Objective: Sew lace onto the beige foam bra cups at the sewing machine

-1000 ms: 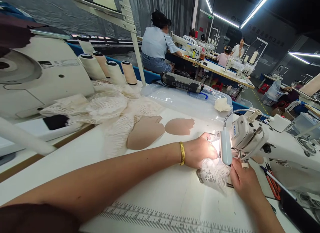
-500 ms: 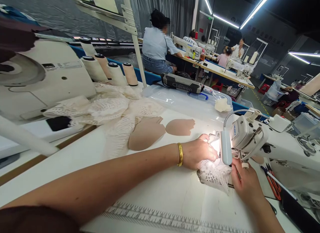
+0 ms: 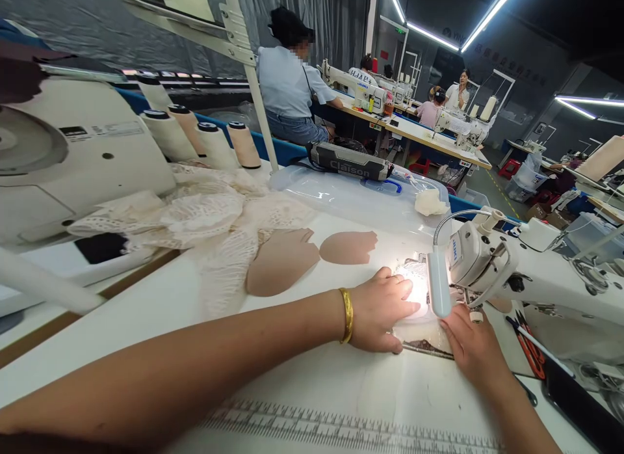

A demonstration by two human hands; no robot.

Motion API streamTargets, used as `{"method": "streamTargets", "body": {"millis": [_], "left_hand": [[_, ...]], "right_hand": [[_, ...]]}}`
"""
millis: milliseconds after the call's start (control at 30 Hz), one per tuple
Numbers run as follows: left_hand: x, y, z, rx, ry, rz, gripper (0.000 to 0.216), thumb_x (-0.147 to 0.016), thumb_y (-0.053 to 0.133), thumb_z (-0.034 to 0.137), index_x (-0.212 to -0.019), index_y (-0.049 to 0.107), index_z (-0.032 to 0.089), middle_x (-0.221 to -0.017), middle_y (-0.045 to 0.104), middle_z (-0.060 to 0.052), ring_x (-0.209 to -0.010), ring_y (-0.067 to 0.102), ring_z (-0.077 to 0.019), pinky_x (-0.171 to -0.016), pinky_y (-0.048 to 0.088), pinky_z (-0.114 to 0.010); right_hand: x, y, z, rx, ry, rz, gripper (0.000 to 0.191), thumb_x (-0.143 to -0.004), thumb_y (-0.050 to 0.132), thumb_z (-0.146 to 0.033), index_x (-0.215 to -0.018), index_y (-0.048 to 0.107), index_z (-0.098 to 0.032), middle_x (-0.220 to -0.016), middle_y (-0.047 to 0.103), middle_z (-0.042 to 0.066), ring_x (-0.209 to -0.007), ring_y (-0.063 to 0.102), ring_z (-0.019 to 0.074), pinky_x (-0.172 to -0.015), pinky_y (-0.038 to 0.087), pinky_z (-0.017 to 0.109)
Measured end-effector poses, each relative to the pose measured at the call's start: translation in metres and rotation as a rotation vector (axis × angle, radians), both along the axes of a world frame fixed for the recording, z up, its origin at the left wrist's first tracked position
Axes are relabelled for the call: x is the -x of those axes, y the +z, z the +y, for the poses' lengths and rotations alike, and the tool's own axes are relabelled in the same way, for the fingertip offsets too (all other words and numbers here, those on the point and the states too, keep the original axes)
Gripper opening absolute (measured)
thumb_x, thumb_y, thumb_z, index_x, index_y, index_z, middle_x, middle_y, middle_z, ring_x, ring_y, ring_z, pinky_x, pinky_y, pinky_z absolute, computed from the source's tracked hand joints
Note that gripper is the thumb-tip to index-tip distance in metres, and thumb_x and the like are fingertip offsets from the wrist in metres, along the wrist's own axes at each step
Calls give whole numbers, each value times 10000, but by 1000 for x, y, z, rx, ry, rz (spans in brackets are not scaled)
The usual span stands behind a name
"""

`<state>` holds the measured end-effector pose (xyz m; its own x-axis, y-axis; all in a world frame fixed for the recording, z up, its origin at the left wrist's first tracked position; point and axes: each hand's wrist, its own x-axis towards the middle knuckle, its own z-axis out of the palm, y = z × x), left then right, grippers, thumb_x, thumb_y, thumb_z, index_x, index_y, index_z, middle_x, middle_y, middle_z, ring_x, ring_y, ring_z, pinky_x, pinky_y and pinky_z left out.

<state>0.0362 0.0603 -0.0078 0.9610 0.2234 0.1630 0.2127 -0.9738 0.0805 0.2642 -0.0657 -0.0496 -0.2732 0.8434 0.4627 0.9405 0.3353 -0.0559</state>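
My left hand [image 3: 383,311] lies palm down with its fingers spread at the left of the sewing machine's lit needle area. Beyond its fingertips, white lace [image 3: 413,269] shows in the glare. My right hand [image 3: 472,343] rests on the other side, its fingers stretched toward the needle, with the tips partly behind the small lamp [image 3: 440,285]. Between the hands is the pale, shiny machine bed [image 3: 429,335] with a dark front edge. The white sewing machine [image 3: 517,259] stands at the right; its needle is hidden by the lamp.
Two brown cup-shaped pieces [image 3: 283,262] and a cream lace heap [image 3: 209,207] lie to the left. Thread cones [image 3: 244,145] stand behind. Orange-handled scissors [image 3: 531,353] and a black phone [image 3: 582,402] are at the right. A clear ruler [image 3: 312,421] runs along the front. Co-workers sit farther back.
My left hand has spread its fingers and shifted toward me. The lace that hung over the front of the machine bed has moved back under the lamp. My right hand has moved slightly left.
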Motion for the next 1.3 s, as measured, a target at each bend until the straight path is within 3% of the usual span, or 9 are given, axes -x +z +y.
{"method": "streamTargets", "body": {"millis": [133,267,333,467,633,800,933,1067,1300], "left_hand": [[2,9,4,47,-56,54,335,-718,814,433,-814,634,168,-996,647,-87,-877,549,-253,-778,315,-362],[0,12,5,96,-103,103,261,-738,799,331,-782,604,163,-1003,675,-61,-874,559,-229,-844,314,-382],[0,10,6,119,-103,73,269,-722,802,325,-837,616,169,-1007,683,-57,-859,564,-225,-847,308,-383],[3,3,7,120,-130,-19,273,-699,767,254,-934,637,204,-1068,678,-55,-892,575,-241,-810,283,-371],[1,-1,9,108,-212,-82,227,-660,683,85,-839,593,193,-1083,703,-29,-900,596,-225,-821,282,-374],[-5,-7,13,87,-260,-157,366,-608,599,-54,-859,616,212,-988,737,16,-851,628,-193,-869,298,-386],[-8,-14,18,34,-256,-139,368,-638,611,-39,-875,664,237,-1013,743,9,-844,625,-197,-919,320,-414],[-11,-18,24,2,-249,-153,462,-656,566,-52,-959,698,270,-1093,744,-3,-863,630,-198,-986,328,-435],[-14,-19,34,8,-250,-193,424,-636,547,-52,-885,714,248,-966,750,-3,-844,645,-210,-1054,271,-469]], "right_hand": [[-5,13,-6,14,-66,126,178,-1049,395,-214,-1011,568,-234,-1016,641,66,-957,539,256,-844,447,383],[6,21,-8,214,68,183,121,-1050,449,-248,-1019,565,-248,-948,623,30,-899,552,216,-805,463,340],[12,20,-6,297,129,134,115,-1040,485,-255,-961,568,-244,-907,602,20,-877,546,203,-751,459,305],[11,18,-5,264,73,78,240,-1056,390,-230,-851,517,-234,-836,557,21,-783,532,196,-679,442,300],[-7,32,-12,297,49,237,229,-1071,360,-255,-920,532,-243,-923,629,37,-854,582,211,-761,485,336],[-17,40,-11,476,142,328,270,-1058,445,-320,-848,597,-246,-852,673,8,-834,630,196,-743,514,305],[-9,26,-2,314,133,500,299,-1065,433,-318,-963,710,-272,-986,741,10,-970,680,198,-912,526,336],[1,5,4,171,26,264,260,-1046,471,-290,-1111,722,-297,-1097,750,24,-1061,666,238,-1005,479,425],[-7,-8,5,58,-78,-6,300,-1060,436,-329,-1215,687,-276,-1183,743,63,-1002,670,279,-966,458,506]]}}
